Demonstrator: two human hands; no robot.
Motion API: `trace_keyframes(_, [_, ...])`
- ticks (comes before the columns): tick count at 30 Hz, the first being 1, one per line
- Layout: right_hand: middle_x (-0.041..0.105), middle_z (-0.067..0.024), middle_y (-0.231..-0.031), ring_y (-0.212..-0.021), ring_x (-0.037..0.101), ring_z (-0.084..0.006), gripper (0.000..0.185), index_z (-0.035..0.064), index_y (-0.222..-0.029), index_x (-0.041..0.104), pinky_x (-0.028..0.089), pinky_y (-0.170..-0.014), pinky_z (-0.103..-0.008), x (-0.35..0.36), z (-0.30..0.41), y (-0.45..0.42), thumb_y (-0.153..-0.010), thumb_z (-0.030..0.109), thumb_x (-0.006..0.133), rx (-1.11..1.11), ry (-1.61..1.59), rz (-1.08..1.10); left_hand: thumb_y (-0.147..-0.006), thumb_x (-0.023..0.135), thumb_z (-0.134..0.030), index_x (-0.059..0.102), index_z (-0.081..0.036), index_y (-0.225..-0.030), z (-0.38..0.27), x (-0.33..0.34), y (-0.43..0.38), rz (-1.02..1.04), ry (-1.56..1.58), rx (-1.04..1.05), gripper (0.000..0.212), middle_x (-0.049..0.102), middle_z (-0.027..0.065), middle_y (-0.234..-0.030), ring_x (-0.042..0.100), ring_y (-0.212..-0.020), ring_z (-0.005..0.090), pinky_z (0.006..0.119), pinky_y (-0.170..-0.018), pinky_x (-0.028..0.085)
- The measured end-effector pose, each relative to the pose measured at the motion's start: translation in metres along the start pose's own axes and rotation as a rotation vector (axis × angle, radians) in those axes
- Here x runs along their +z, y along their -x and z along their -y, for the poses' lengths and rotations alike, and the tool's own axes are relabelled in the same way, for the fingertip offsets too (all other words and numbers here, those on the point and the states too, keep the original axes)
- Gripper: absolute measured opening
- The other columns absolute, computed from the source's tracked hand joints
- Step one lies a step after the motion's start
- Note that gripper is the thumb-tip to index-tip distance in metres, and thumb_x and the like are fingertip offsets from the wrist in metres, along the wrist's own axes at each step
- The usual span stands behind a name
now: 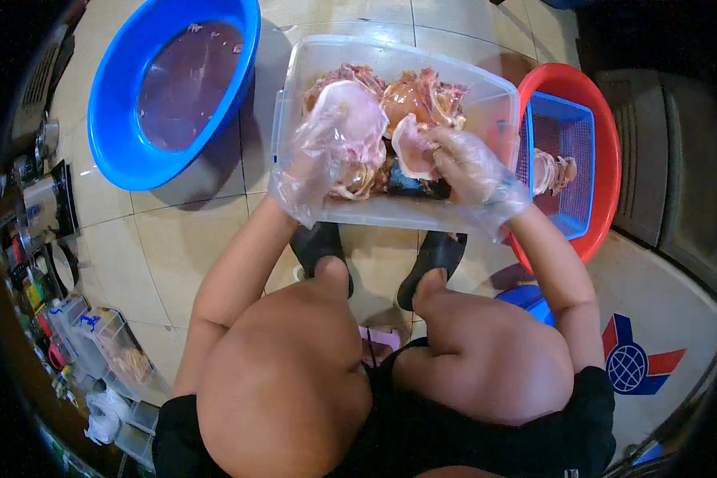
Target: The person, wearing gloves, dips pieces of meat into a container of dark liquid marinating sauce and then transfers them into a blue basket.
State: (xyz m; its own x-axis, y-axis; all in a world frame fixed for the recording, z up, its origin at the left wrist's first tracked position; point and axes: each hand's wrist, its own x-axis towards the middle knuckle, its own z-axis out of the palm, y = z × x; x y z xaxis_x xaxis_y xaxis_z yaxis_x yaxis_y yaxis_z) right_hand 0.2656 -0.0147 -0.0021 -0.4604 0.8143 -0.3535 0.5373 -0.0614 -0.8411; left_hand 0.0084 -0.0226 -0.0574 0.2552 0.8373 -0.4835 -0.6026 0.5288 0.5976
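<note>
Both hands wear clear plastic gloves and are over a translucent plastic bin (490, 89) on the floor in front of me. My left hand (308, 158) holds a large pale slice of raw meat (352, 110). Between the fingers of my right hand (469, 164) is a smaller pale pink slice (411, 146). Under and behind them lie several glistening, brown-coated pieces of meat (409, 98) in the bin. Dark liquid (415, 182) shows near the bin's front side. The slice in my left hand hides some of the meat below.
At left a large blue basin (116, 128) holds murky reddish liquid with small scraps. A red basin (606, 143) at right contains a blue mesh basket (587, 173) with raw meat (552, 170). Clear containers (116, 343) stand lower left. My feet in dark shoes (436, 263) flank the bin's front.
</note>
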Motion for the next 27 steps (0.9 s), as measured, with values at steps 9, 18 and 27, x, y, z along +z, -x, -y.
trace_keyframes(9, [0.071, -0.0128, -0.107, -0.103, 0.069, -0.0314, 0.029, 0.0063, -0.111, 0.07, 0.055, -0.086, -0.0436, 0.089, -0.157, -0.051, -0.085, 0.019, 0.061, -0.05, 1.223, 0.717, -0.095, 0.061, -0.02, 0.058, -0.003, -0.125, 0.007, 0.002, -0.011, -0.077, 0.031, 0.105, 0.035, 0.063, 0.007, -0.112, 0.063, -0.1, 0.0191, 0.034, -0.086, 0.053])
trace_keyframes(18, [0.07, -0.0103, -0.116, -0.109, 0.066, -0.0288, 0.033, 0.0126, -0.117, 0.068, 0.051, -0.088, -0.0419, 0.045, -0.046, -0.04, -0.085, 0.021, 0.063, 0.259, 0.883, 0.837, -0.095, 0.061, -0.022, 0.055, -0.004, -0.129, 0.005, -0.009, -0.002, -0.112, 0.016, 0.139, 0.039, 0.063, 0.0065, -0.115, 0.062, -0.105, 0.0189, 0.035, -0.089, 0.052])
trace_keyframes(27, [0.057, -0.0101, -0.077, -0.072, 0.062, -0.019, 0.011, 0.0026, -0.096, 0.057, 0.05, -0.066, -0.0337, 0.008, 0.016, -0.03, -0.086, 0.002, 0.054, -0.086, 0.18, 0.246, -0.098, 0.055, -0.027, 0.055, -0.003, -0.129, -0.04, 0.022, 0.018, -0.122, 0.043, 0.242, 0.039, 0.062, 0.0082, -0.119, 0.06, -0.109, 0.02, 0.035, -0.093, 0.051])
